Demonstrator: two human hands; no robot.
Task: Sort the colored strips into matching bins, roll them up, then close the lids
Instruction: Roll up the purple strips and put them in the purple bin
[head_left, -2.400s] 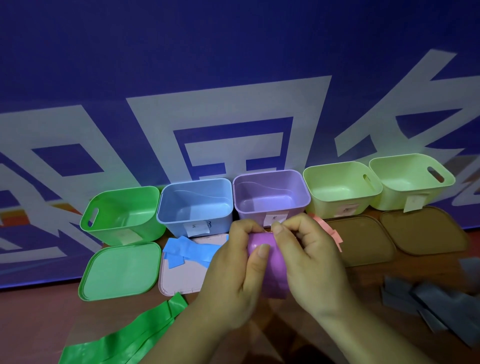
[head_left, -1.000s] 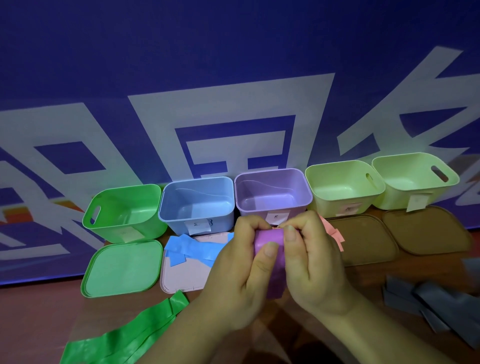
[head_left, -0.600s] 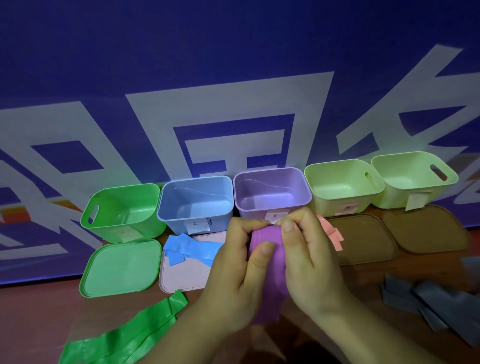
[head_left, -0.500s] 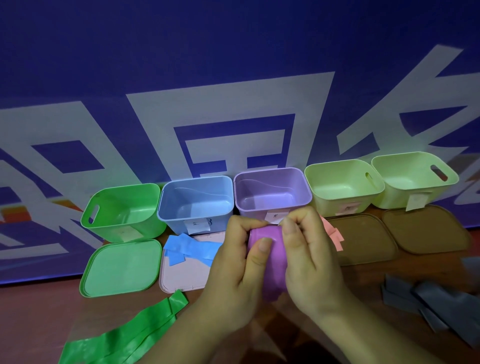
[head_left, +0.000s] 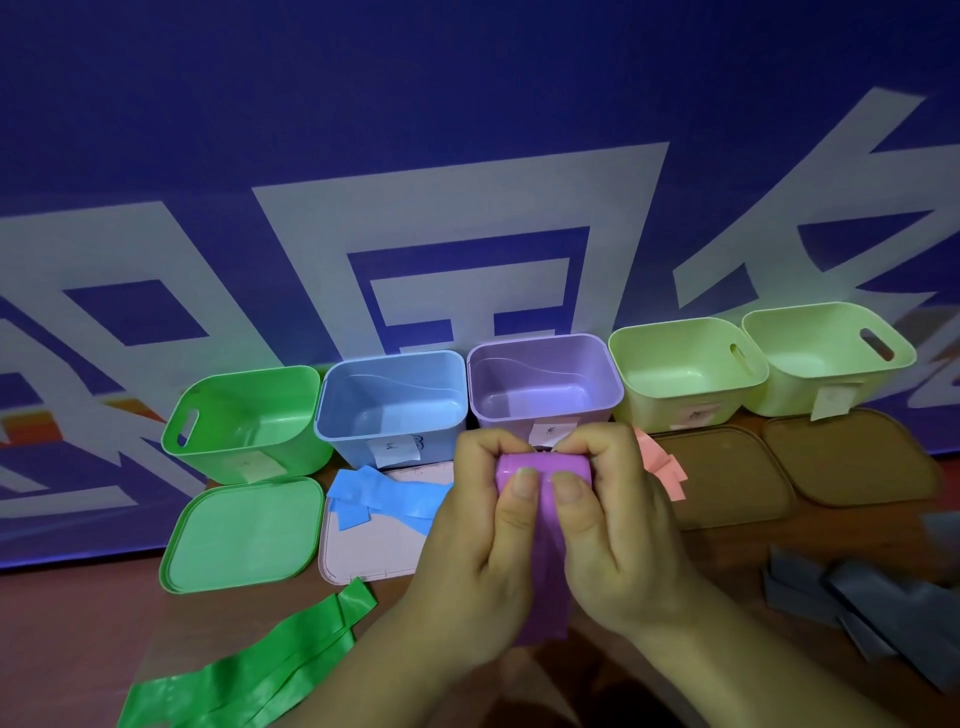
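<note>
Seen from the head camera, both hands meet at the middle of the surface (head_left: 78, 649), just in front of the purple bin (head_left: 545, 364). The left hand (head_left: 483, 530) and the right hand (head_left: 608, 519) both grasp the purple strip (head_left: 544, 571). Its upper end is wound into a roll, with the fingers curled over the top and both thumbs pressed on the near face. The loose tail hangs down between the wrists.

Five open bins stand in a row against a blue backdrop (head_left: 467, 156) with large white shapes. From left to right they are a green bin (head_left: 244, 415), a blue bin (head_left: 389, 395), the purple one, and two pale green bins (head_left: 685, 374) (head_left: 826, 353). Each carries a small paper label on its front.

A green lid (head_left: 241, 535) lies flat before the green bin. Beside it a pink lid (head_left: 374, 545) has blue strips (head_left: 384, 493) lying on it. A pink strip (head_left: 665, 467) shows beside the right hand, at the edge of the nearer of two brown lids (head_left: 727, 478) (head_left: 852, 457). A green strip (head_left: 260, 670) lies loose at lower left, and grey strips (head_left: 872, 608) lie at lower right.
</note>
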